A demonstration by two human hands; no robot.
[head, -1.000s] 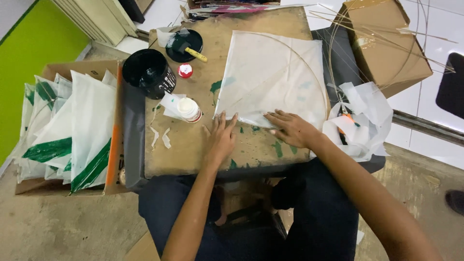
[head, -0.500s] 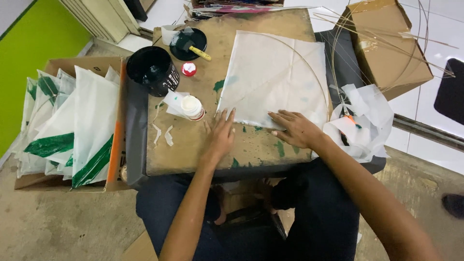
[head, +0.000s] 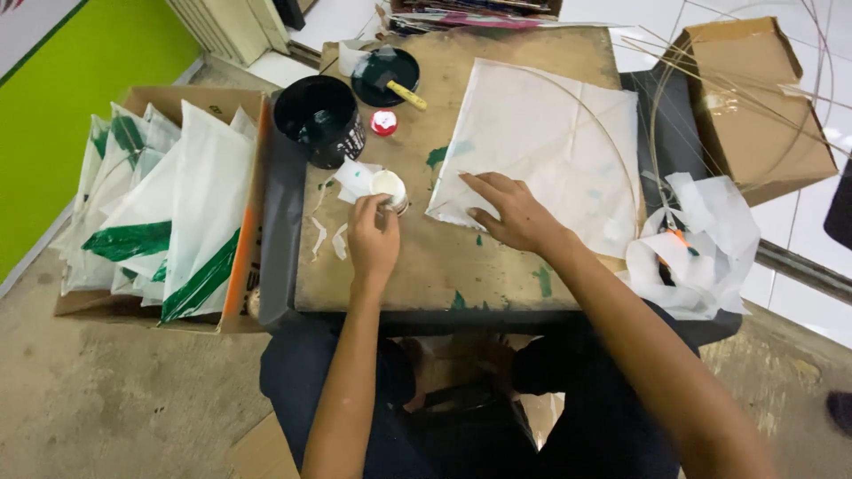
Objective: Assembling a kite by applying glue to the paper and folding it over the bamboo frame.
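1. I am seeing the left hand reaching forward, its fingertips closing narrowly on the small white round pot standing upright on the stained brown wooden board; the pot is sitting just left of the sheet, seemingly to be within easy reach.
2. The right hand is lying flat and spread, holding nothing, its fingers pressing on the lower left corner of the white diamond-shaped paper sheet with a thin curved stick across it; the press appears to be keeping the sheet from sliding.
3. Both forearms are extending from the lap, the left nearly straight, the right angling inward across the board's near edge.
4. Torn white paper scraps are lying beside the left wrist.
5. A black round tub and a small red cap are standing further back.
6. An open cardboard box of stacked white and green paper pieces is sitting at far left; crumpled white paper is resting at right.
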